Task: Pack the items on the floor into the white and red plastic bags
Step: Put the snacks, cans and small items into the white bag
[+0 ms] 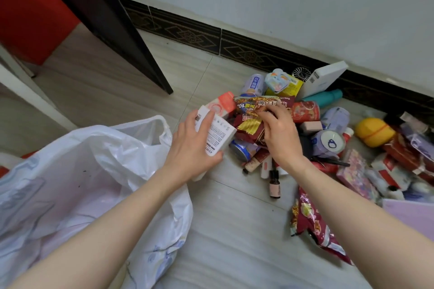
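Note:
A white plastic bag (70,171) lies open on the floor at the lower left. My left hand (192,145) grips a white printed box (219,136) just right of the bag's handle. My right hand (279,131) closes its fingers on a red and yellow snack packet (251,112) on top of a pile of items. The pile holds cans (253,84), a red tin (306,111), small bottles (274,185) and a yellow round thing (374,132). No red bag shows clearly.
A dark door frame (131,37) stands left of the pile. The wall with a dark patterned skirting (234,42) runs behind it. A dark red snack bag (312,223) and a lilac flat box (413,216) lie at the right. Pale floor tiles (234,241) spread in front.

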